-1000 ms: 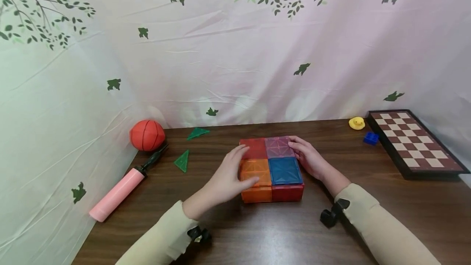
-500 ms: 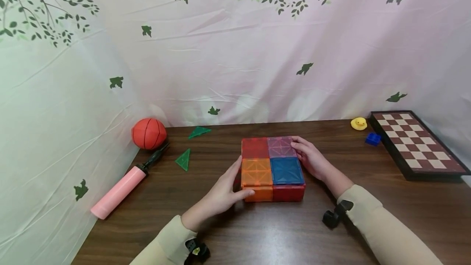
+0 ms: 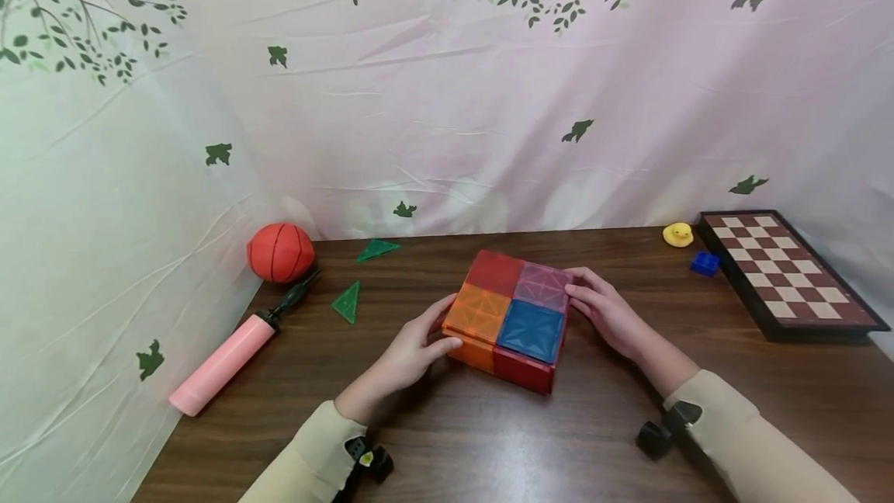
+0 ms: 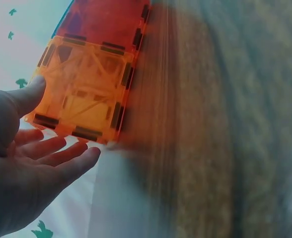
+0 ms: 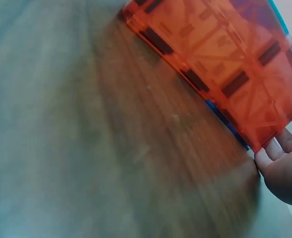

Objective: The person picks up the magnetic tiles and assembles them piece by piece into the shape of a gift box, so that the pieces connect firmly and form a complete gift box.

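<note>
- The tile box (image 3: 510, 317) sits in the middle of the brown table (image 3: 489, 441); it is turned a bit, so one corner points at the person; its top has four squares: red, pink, orange and blue; its near side walls are orange and red.
- The left hand (image 3: 412, 348) is on the box's left side; its thumb lies on the orange corner and its fingers lie along the side wall; the fingers look straight, loose, not wrapped round the box.
- The right hand (image 3: 608, 309) is on the box's right side; its fingertips touch the edge by the pink square; the fingers look flat, not clenched.
- An orange ball (image 3: 280, 252) lies at the far left of the table; a pink pump (image 3: 230, 355) lies just in front of it.
- Two green triangles (image 3: 347, 303) lie between the ball and the box.
- A yellow duck (image 3: 677, 234), a blue brick (image 3: 704, 262) and a checkerboard (image 3: 785, 270) are at the far right, well apart from the box.
</note>
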A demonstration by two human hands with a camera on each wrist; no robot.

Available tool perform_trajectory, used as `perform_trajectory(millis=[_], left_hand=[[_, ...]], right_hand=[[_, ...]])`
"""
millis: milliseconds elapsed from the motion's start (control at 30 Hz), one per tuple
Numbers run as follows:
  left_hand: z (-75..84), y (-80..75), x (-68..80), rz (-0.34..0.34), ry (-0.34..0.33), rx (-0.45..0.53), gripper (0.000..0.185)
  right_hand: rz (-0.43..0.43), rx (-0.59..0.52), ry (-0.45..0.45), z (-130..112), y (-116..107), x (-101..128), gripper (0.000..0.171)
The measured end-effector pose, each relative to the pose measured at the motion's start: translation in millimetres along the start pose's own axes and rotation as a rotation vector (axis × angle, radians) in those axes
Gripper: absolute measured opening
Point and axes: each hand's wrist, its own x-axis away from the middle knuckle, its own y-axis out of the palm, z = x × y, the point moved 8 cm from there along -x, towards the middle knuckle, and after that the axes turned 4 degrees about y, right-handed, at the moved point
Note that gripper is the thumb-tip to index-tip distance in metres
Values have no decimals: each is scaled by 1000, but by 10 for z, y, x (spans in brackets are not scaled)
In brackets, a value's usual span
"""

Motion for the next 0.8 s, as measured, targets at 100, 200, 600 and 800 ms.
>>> perform_trajectory(millis=[100,200,600,800], left_hand=[[-40,-41,-25,29,-9,4,61],[-100,-89,-64,73,-33,11,51],[-443,-114,-314,146,-264,426,45],[-482,-18,-445,137,-284,525,48]], right_hand=[[-6,-16,-5,-6,-12,82,31],[-18,-27,-6,-9,-26,185,27],[-85,23,50,13,59,616,24],[-132,17,72,52,107,721,22]])
